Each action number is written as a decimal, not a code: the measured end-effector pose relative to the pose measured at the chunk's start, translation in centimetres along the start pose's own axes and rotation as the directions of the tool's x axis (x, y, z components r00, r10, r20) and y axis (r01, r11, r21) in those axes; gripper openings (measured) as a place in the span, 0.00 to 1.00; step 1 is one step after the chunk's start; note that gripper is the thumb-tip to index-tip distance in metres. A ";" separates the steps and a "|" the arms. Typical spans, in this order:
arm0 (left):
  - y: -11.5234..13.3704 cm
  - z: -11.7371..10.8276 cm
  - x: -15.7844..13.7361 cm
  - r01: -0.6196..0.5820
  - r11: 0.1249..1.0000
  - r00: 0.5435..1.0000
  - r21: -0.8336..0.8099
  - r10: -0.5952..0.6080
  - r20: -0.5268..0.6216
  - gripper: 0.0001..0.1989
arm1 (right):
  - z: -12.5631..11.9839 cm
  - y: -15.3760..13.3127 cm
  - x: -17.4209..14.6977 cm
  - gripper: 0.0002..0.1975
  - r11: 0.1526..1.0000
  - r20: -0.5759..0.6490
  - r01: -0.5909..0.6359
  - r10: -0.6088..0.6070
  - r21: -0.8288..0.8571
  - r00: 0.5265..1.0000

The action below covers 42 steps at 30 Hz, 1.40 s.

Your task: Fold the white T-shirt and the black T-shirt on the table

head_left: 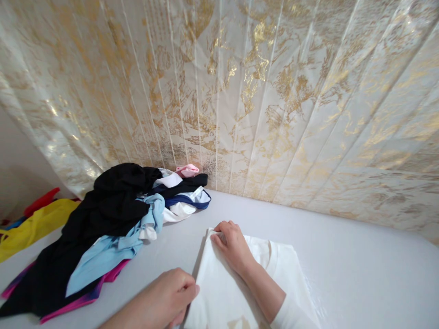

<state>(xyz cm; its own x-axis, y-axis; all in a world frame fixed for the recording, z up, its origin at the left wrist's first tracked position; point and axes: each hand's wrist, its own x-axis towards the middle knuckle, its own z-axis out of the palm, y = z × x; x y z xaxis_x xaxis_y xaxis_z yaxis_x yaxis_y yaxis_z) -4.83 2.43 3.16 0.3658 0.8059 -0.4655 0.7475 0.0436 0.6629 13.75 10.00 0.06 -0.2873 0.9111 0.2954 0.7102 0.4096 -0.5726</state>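
Left hand (pixel 174 290), right hand (pixel 235 246), both gripping white garment (pixel 219 285), folded flat, lightly creased, tan-marked

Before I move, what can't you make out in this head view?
All in the head view:
White garment: lower end, cut off by bottom edge.
Beige patch: whole shape, same edge.
Left hand: its grip, hidden behind the hand itself.
Magenta cloth: full outline, covered by the black garment and light blue garment.
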 end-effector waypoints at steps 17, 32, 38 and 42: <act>1.7 -0.1 -1.0 -0.038 0.886 0.908 0.463 0.224 -0.353 0.09 | 0.8 0.6 -0.3 0.17 0.998 -0.067 0.068 -0.069 -0.011 0.995; -3.6 4.9 1.8 -0.206 0.475 0.678 0.855 0.700 -0.225 0.32 | 0.0 -0.1 2.9 0.03 1.000 0.185 0.002 -0.004 0.012 0.983; -3.3 4.8 1.4 -0.218 0.461 0.688 0.860 0.698 -0.200 0.33 | 1.2 0.7 2.2 0.06 0.996 0.073 0.062 -0.067 0.068 0.995; -2.9 4.1 1.1 -0.291 0.485 0.746 0.825 0.654 -0.121 0.34 | 1.1 0.8 1.9 0.06 0.992 0.060 0.106 -0.111 0.074 0.992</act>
<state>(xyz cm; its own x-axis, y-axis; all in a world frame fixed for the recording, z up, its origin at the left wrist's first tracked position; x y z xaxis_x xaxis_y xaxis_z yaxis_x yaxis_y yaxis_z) -4.29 0.78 -1.73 0.6949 0.7017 0.1575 0.7133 -0.7004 -0.0266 13.04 12.09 -0.71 -0.4023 0.8613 0.3104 0.6258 0.5062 -0.5934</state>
